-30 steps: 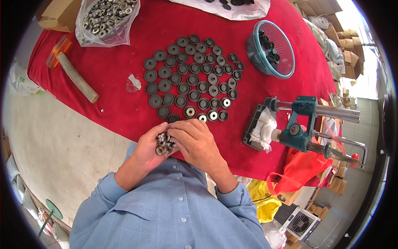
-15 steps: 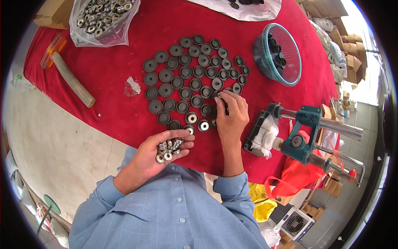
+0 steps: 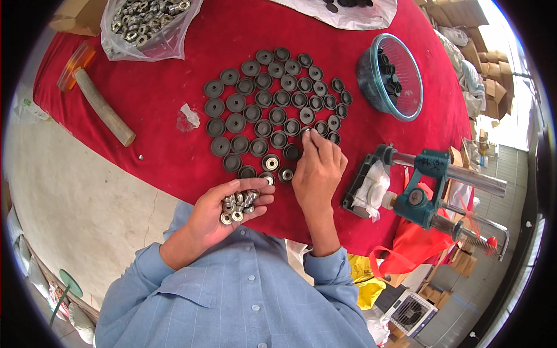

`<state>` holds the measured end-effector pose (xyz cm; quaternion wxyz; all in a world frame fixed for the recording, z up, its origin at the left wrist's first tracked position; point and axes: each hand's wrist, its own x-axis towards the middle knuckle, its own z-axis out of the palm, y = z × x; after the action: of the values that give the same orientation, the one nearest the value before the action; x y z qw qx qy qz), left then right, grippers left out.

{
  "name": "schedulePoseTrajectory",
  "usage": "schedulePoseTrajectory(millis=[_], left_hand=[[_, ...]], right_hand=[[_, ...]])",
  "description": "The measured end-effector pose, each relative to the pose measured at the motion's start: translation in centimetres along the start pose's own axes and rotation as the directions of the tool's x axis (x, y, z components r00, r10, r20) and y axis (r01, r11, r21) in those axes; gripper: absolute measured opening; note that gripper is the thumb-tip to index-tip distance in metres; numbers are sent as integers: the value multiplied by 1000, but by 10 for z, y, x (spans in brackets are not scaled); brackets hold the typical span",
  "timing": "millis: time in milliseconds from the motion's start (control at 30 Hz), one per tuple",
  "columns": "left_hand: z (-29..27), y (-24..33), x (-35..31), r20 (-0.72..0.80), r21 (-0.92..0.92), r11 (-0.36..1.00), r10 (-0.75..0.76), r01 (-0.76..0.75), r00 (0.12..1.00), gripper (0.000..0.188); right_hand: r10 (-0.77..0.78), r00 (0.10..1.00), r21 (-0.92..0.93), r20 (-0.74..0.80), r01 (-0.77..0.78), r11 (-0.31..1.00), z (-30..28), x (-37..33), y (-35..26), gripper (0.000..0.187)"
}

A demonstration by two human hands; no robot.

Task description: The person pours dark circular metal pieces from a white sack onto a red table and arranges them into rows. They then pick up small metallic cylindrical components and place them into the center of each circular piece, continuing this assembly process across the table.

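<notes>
My left hand point(image 3: 200, 219) is palm up and cupped around a small heap of shiny ball bearings point(image 3: 237, 204). Its fingertips reach the nearest of the round black plastic caps point(image 3: 235, 123), which lie grouped on the red cloth. At the right side of that group, my right hand point(image 3: 318, 177) has its thumb and fingers closed on a bearing point(image 3: 306, 131) over a cap, which the fingers partly cover. In the front caps sit silver bearings point(image 3: 270, 163), close to my left fingertips. Most other caps have their hollow side up with no bearing inside.
A teal hand press point(image 3: 422, 188) stands on the right. Behind it is a clear bowl point(image 3: 416, 87) of black parts. A plastic bag point(image 3: 174, 49) of bearings sits back left, beside a hammer point(image 3: 104, 107) with a wooden handle. A white sheet point(image 3: 348, 17) lies at the far edge.
My right hand has turned and drawn slightly left and nearer, its fingers now closer together, uncovering a cap on the right. My left hand keeps its handful of bearings. The view has shifted slightly.
</notes>
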<state>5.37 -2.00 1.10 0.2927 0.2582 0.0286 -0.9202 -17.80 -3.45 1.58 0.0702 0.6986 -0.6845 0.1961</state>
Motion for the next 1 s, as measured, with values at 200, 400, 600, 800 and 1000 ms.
schedulePoseTrajectory(millis=[200,400,600,800,1000], left_hand=[[1,2,0,27,-144,990,9,-5,1000,51],[-6,-2,0,31,-122,992,14,-11,999,51],[-2,1,-7,-36,-98,995,20,-24,999,53],[-7,6,-20,-29,-97,995,22,-25,999,49],[-10,19,-30,-54,-57,993,103,-106,993,47]], right_hand=[[109,994,409,5,-101,907,-21,-1,-11,36],[-267,948,614,174,107,782,-44,-21,-55,37],[-188,958,629,218,10,777,-41,-35,-68,32],[-204,938,639,281,-24,769,-43,-27,-77,24],[-143,910,796,389,-254,550,-39,3,-94,25]])
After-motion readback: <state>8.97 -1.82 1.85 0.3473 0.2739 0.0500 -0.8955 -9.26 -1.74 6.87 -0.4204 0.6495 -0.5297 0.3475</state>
